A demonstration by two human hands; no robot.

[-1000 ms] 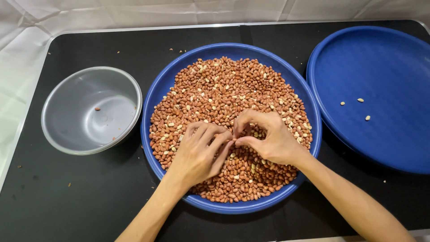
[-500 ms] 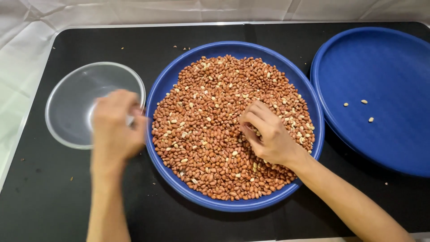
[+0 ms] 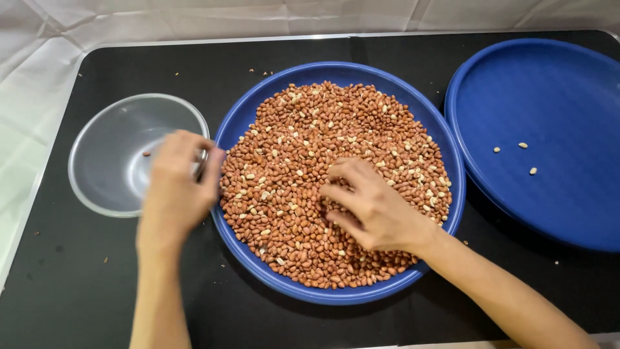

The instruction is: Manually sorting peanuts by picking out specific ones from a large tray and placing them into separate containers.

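Head view looked straight down on a black table point(image 3: 77, 304) with both of the person's bare arms coming up from the near edge. Nearest, the right hand point(image 3: 371, 207) lay in the peanuts point(image 3: 323, 129), its fingers point(image 3: 339, 194) bent and drawn together with the tips pushed down among the nuts; they were nearly closed, but whether any nut was pinched between them could not be told, since the tips were buried. The peanuts were heaped all around those fingers, under them, to their left and beyond them, filling the round blue tray point(image 3: 258, 103) almost to its rim.

To the left of that hand, the left hand point(image 3: 177, 187) was blurred. It hung over the gap where the blue tray's left rim met the rim of a clear bowl point(image 3: 103, 161), its fingers curled loosely and pointing away from the person. How far they were open, and whether they held anything, could not be made out through the blur. The bowl sat just beyond and left of those fingertips, with one small dark speck point(image 3: 146, 154) on its inner wall.

Well to the right of the right hand's fingers stood a second blue tray point(image 3: 549, 84), partly cut off by the picture's edge, with three pale nuts point(image 3: 522, 145) lying apart on it. Beyond the fingers, past the far rim of the middle tray, a few crumbs point(image 3: 261, 72) lay on the black surface, and farther still a white cloth point(image 3: 194, 19) hung behind the table.
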